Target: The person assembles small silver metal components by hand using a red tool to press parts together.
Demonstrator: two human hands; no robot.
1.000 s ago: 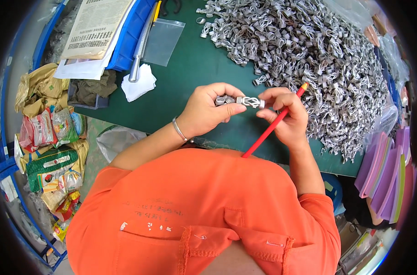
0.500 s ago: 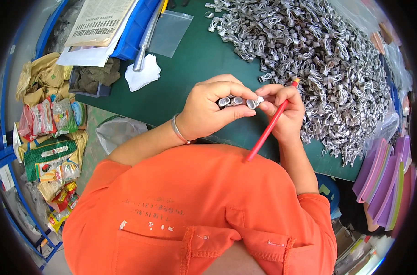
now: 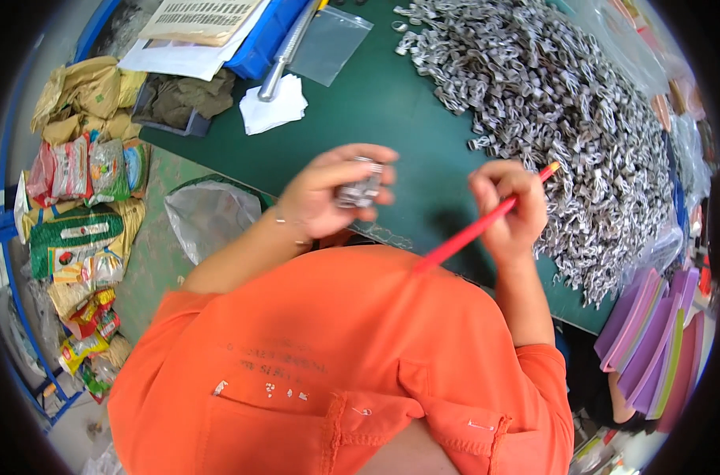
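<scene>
My left hand (image 3: 340,190) is curled around several small grey metal loop pieces (image 3: 360,188), bunched between its palm and fingers above the green table. To its right, my right hand (image 3: 512,210) grips a long red pencil (image 3: 464,237). Its yellowish tip points up and right, while the other end slants down toward my orange shirt. The two hands are apart. Beyond my right hand, a large heap of the same kind of metal pieces (image 3: 566,119) covers the right side of the table.
White paper sheets (image 3: 271,107) lie on the green table (image 3: 415,119), under a metal-handled tool (image 3: 285,55). A clear plastic bag (image 3: 328,47) and a blue tray (image 3: 265,39) are nearby. Grey cloth fills a bin (image 3: 158,119) at left. Purple foam strips (image 3: 645,340) stand at right.
My hands have moved apart, the left one drawing slightly back from the right. The pieces are now gathered in my left palm, and the pencil remains in my right hand. The view has shifted slightly.
</scene>
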